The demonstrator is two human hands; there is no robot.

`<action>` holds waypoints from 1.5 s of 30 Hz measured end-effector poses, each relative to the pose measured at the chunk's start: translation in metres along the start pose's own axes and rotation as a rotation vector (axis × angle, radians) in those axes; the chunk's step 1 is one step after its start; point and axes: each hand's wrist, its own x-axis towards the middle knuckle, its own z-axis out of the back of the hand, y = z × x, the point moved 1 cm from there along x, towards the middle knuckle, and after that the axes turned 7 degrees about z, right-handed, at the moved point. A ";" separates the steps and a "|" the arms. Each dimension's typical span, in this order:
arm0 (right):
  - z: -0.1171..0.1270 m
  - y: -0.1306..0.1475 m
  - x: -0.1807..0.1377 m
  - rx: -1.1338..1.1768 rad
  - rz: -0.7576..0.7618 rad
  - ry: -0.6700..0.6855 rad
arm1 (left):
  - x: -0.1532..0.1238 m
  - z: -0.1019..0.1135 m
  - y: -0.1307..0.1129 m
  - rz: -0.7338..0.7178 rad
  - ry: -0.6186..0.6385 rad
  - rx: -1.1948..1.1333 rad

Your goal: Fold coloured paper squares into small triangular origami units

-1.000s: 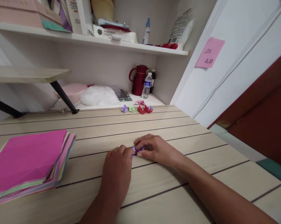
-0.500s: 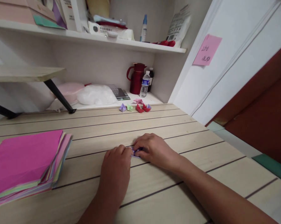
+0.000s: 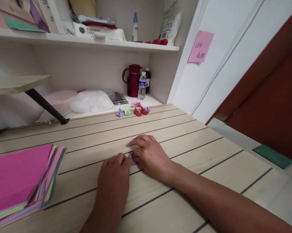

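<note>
My left hand (image 3: 114,178) and my right hand (image 3: 152,155) come together low over the table (image 3: 160,210), with a small piece of purple paper (image 3: 134,159) in the narrow gap between them. Only a sliver of it shows; my own fingers cover the rest, so I cannot tell its full shape. It lies at the fingertips of both hands, well forward of either palm: to the right of my left grip, to the left of my right grip.

On the left, my fingers are curled close together, and the thumb side meets the near left part of the paper. On the right, my forefinger reaches out beyond the paper, apart from the others, while the bent fingers below come down on its right part. Whether either grip truly pinches the sheet or only presses it, I cannot tell, since the undersides are hidden.

Well off to my left sits a stack of coloured paper (image 3: 17,178), bright pink on top. Beyond my hands, near the table's far edge, small folded pieces stand in a loose group: a purple one (image 3: 120,112), a green one (image 3: 127,112), a pink one (image 3: 136,104) and a red one (image 3: 137,112) among them.
</note>
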 end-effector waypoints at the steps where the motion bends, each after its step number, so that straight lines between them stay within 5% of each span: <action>1: 0.000 0.001 0.000 -0.013 0.022 -0.006 | 0.000 0.000 0.000 -0.010 -0.014 0.001; 11: 0.003 -0.005 0.003 0.103 -0.050 -0.020 | 0.006 -0.002 0.007 0.251 -0.038 -0.378; 20: 0.000 -0.012 0.001 0.238 -0.111 -0.029 | 0.004 -0.001 0.006 0.076 -0.057 -0.261; 29: 0.022 -0.031 -0.003 0.588 -0.165 0.061 | 0.005 0.000 0.006 0.190 -0.031 -0.311; 45: 0.023 -0.028 -0.004 0.457 -0.020 0.124 | 0.005 -0.004 0.010 0.074 -0.013 -0.267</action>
